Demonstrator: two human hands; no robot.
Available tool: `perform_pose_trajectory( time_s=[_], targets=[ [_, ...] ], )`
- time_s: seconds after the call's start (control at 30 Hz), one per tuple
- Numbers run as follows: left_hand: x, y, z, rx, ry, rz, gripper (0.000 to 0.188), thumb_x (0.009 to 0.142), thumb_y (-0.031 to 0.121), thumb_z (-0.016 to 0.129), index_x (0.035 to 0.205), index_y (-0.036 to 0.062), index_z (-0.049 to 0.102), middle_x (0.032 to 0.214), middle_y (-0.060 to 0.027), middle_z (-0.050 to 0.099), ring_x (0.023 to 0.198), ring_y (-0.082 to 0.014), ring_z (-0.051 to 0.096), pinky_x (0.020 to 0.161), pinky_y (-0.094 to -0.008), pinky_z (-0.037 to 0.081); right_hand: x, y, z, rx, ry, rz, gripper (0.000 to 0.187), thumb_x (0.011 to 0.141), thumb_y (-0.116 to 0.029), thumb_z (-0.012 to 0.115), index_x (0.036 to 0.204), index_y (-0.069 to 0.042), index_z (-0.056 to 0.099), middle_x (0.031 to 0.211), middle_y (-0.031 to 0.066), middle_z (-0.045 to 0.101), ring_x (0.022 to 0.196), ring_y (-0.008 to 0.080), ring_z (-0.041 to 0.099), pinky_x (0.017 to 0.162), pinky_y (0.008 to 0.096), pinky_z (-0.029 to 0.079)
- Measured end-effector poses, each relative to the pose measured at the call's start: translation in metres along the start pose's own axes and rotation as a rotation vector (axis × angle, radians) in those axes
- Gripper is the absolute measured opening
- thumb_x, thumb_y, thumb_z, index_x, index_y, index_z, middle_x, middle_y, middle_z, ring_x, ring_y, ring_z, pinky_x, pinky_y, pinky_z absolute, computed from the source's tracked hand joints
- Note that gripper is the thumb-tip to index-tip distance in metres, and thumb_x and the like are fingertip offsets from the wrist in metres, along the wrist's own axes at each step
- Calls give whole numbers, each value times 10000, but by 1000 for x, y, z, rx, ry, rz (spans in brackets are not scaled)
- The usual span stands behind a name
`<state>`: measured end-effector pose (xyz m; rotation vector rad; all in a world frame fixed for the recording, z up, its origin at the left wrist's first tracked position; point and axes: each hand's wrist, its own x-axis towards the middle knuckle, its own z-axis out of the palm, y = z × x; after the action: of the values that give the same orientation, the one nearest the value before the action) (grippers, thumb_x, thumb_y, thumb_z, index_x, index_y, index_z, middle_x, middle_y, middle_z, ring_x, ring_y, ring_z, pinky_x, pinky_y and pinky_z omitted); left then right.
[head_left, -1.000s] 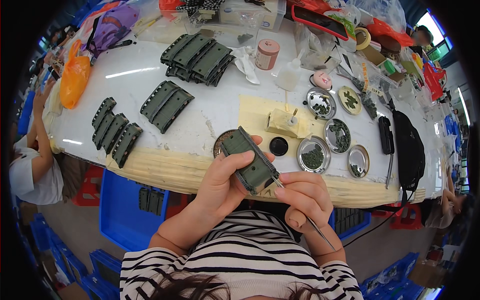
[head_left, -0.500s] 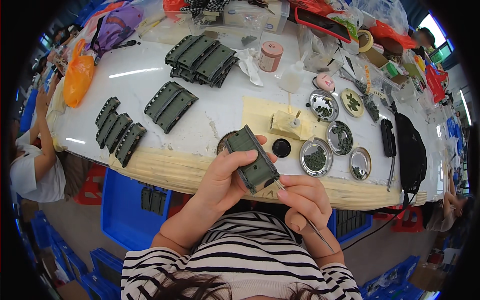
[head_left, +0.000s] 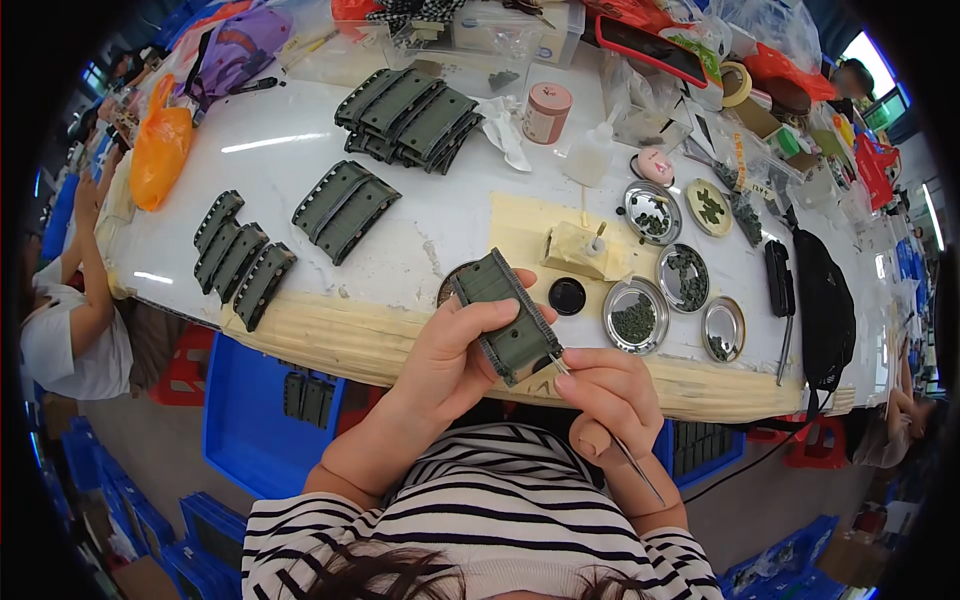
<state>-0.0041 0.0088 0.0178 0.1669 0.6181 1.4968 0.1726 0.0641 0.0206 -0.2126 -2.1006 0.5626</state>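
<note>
The white table (head_left: 250, 180) carries a stack of green panels (head_left: 410, 115) toward its far edge. Over its near edge, the left hand (head_left: 440, 345) grips one panel (head_left: 515, 348), thumb and fingers closed on it. The right hand (head_left: 612, 390) pinches tweezers (head_left: 635, 467), tips at the panel's near right corner. A metal dish (head_left: 611, 335) and a smaller black cap (head_left: 567, 296) lie by the table's near edge.

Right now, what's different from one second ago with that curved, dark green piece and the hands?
The curved, dark green piece in the left hand turned slightly clockwise. The thin, silver metal tweezers in the right hand tilted slightly steeper. Nothing was grabbed or let go. The four round, shiny metal dishes stayed put, looking slightly further right because the whole view shifted.
</note>
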Motion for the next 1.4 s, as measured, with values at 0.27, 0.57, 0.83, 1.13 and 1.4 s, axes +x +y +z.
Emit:
perform_pose_trajectory(
  time_s=[0.27, 0.57, 0.83, 1.13, 1.4],
  targets=[
    [-3, -2, 2, -25, 19, -16, 350, 872, 113, 586, 1196, 24, 488, 1011, -138, 618, 996, -212, 618, 836, -349, 531, -1, 1, -1, 22, -19, -28, 337, 871, -260, 613, 1079, 4, 628, 998, 123, 622, 956, 287, 619, 772, 352, 526],
    [-3, -4, 0, -45, -2, -23, 346, 880, 123, 578, 1200, 26, 488, 1031, -143, 620, 981, -208, 625, 837, -353, 530, -1, 2, -2, 41, -43, -37, 335, 845, -228, 636, 1089, 0, 625, 1007, 128, 617, 973, 290, 610, 790, 360, 525],
    [0, 10, 10, -66, -136, -39, 502, 904, 155, 490, 1352, -27, 356, 1111, -192, 584, 1017, -238, 613, 880, -357, 515, 7, 3, -7, 202, 39, 10, 394, 871, -345, 586, 1070, -6, 623, 963, 120, 627, 955, 288, 625, 768, 352, 520],
    [5, 7, -4, -614, -315, -125, 584, 984, 365, 411, 1435, 39, 233, 1312, -233, 409, 1078, -289, 582, 917, -327, 539, 11, -6, -10, 220, 164, 54, 471, 899, -464, 483, 1005, -28, 627, 871, 85, 606, 876, 274, 648, 723, 347, 534],
    [11, 8, 0, -872, -306, -201, 601, 901, 414, 574, 1231, -70, 441, 1162, -140, 439, 1043, -246, 600, 887, -291, 561, 15, -14, -11, 200, 88, 69, 481, 880, -470, 497, 1009, -27, 634, 891, 87, 611, 903, 268, 638, 766, 351, 532]
  ],
)
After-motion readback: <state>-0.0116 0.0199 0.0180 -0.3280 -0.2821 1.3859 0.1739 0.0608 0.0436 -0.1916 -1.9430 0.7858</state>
